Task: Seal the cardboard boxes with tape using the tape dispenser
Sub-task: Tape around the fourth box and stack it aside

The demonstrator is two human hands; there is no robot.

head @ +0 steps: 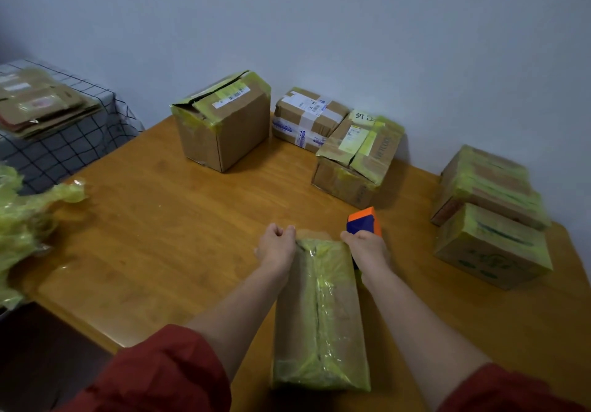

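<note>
A long cardboard box (319,315) lies on the wooden tabletop (160,219) near the person, its top and ends covered in yellow-green tape. The left hand (276,247) sits at the box's far left corner, its grip curled, apparently grasping the far edge, though blur hides the fingertips. The right hand (366,247) is at the far right corner, its grip clenched round the orange-and-blue tape dispenser (364,219), which stands just beside the box. Farther off along the wall stand a tall box (224,124), a small parcel (307,117), a taped box (358,159) and, at right, stacked boxes (489,188). A crumpled tape wad (25,219) lies far left.
</note>
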